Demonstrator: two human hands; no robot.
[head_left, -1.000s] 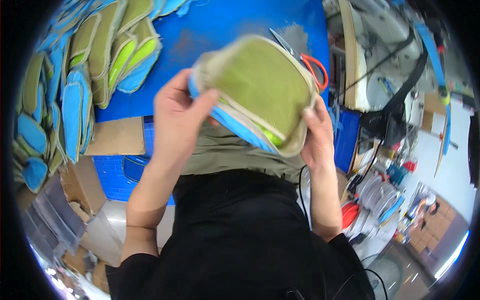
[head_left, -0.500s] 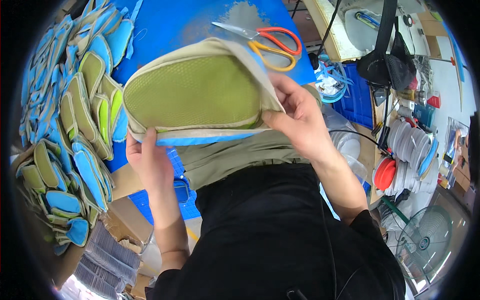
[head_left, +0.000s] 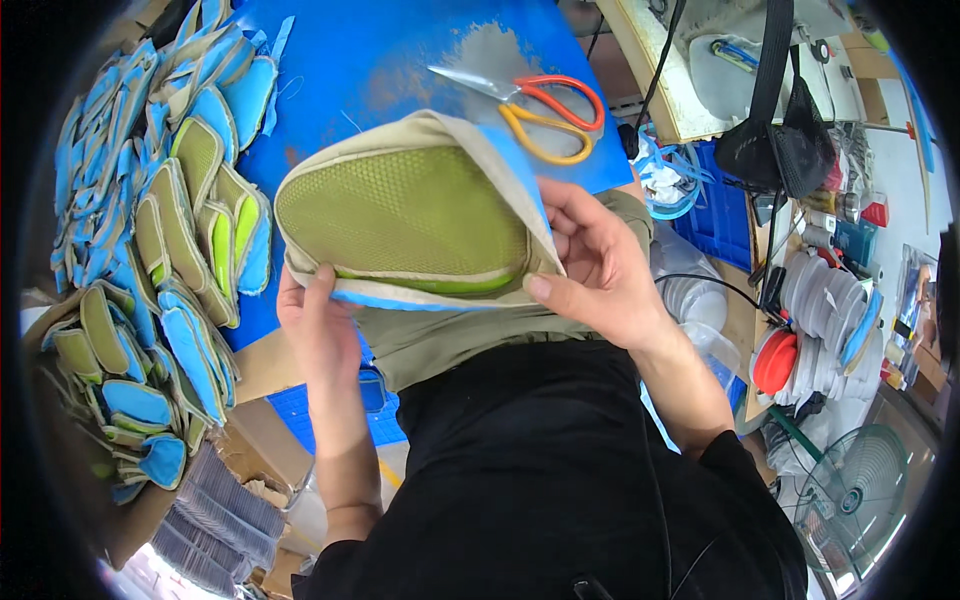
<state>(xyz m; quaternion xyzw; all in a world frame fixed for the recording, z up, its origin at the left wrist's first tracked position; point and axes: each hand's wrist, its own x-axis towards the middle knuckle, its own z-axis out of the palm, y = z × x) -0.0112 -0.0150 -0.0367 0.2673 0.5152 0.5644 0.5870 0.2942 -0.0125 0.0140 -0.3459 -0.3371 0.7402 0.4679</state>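
Between my hands is a sewn fabric piece (head_left: 410, 215) with a green mesh panel, a beige border and a blue underside. It is tilted toward me above my lap, its right side bulging up from the panel. My left hand (head_left: 322, 330) pinches its lower left edge, thumb on top and fingers underneath. My right hand (head_left: 605, 270) grips the lower right corner between thumb and fingers. Just beyond the piece, scissors (head_left: 560, 118) with one red and one yellow handle lie with blades parted on the blue table (head_left: 330, 60).
Heaps of similar blue and green fabric pieces (head_left: 110, 180) cover the table's left side, and more fill a box (head_left: 140, 525) below. A blue basket (head_left: 670, 190) with scraps, spools of white tape (head_left: 810, 300) and a fan (head_left: 850, 490) stand to the right.
Both hands have brought the fabric piece slightly lower and to the right. The bulging right side gapes a little more, and more bright green shows along the lower edge. The scissors remain lying.
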